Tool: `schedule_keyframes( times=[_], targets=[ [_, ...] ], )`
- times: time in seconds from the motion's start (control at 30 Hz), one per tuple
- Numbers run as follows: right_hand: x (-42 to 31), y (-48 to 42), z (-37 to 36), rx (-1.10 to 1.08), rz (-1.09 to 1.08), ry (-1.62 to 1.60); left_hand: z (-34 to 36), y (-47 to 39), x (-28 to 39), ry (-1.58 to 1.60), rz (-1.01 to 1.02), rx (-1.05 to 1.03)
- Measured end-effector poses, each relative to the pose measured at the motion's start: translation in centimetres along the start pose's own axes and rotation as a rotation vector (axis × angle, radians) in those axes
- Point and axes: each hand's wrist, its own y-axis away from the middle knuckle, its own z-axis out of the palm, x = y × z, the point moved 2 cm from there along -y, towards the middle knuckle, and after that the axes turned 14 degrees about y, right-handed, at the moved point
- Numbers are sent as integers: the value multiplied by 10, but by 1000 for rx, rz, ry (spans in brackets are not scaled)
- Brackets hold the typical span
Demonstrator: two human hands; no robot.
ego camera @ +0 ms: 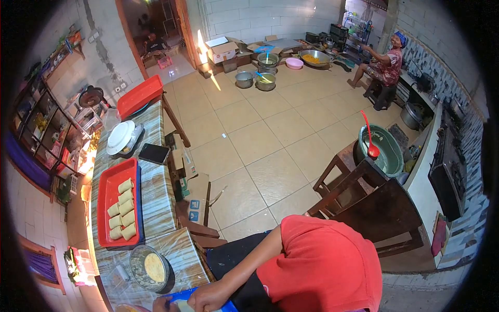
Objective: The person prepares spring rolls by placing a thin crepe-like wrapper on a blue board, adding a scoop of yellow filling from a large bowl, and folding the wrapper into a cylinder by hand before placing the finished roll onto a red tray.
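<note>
My right hand [209, 297] is at the bottom edge, its fingers curled onto a pale, thin wrapper [182, 305] on a blue tray [230, 306]. Only part of my left hand [163, 304] shows, at the wrapper's other side; the frame's edge cuts off the rest. Just beyond the hands stands a smeared metal bowl [136, 269] with a round, pale yellow mass [154, 267] in it. Farther along the table, a red rectangular tray [111, 187] holds several rolled, pale yellow wraps [126, 207]. A container rim [130, 308] with orange contents is partly visible at the bottom.
The table [156, 210] also bears a phone [154, 153], a white lidded dish [121, 137] and another red tray [140, 96]. A wooden chair [374, 210] and a green basin [395, 156] with a red ladle [373, 150] stand right. Pots [244, 80] and seated people [390, 64] are beyond.
</note>
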Motion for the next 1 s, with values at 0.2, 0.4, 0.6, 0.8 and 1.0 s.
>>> schedule_keyframes(
  times=[0.2, 0.4, 0.6, 0.8, 1.0],
  targets=[
    [3, -1, 1, -3, 12, -29, -4, 3, 19, -38, 26, -17],
    [-8, -1, -6, 38, 64, -8, -3, 4, 21, -49, 4, -22],
    [-5, -1, -2, 107, -103, -85, -3, 5, 24, -63, -8, -26],
    [-7, 2, -3, 103, -77, -30, -3, 5, 30, -79, -1, -17],
    [17, -1, 25, 21, -52, -61, -9, 32, 54, -222, 262, 59]
  ],
)
